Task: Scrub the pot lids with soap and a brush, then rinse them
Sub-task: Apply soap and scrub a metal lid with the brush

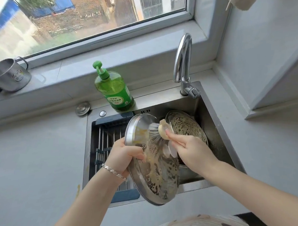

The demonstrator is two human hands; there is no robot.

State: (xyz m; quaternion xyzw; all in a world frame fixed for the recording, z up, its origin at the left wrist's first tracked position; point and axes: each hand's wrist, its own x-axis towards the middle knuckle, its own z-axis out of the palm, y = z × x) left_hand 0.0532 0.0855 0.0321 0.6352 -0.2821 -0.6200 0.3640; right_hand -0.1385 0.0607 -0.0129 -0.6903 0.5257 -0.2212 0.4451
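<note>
A large steel pot lid is held tilted on edge over the sink, its dirty, soapy inner face turned toward me. My left hand grips its left rim. My right hand holds a cream-coloured brush whose pale bristles press against the upper part of that lid. A second steel lid with brown streaks leans against the back right of the sink. The green dish soap bottle with a pump stands on the ledge behind the sink.
The steel sink has a dark draining rack across its left half. A chrome tap rises at the back right. A metal mug lies on the windowsill at left. A round metal cap sits on the grey counter.
</note>
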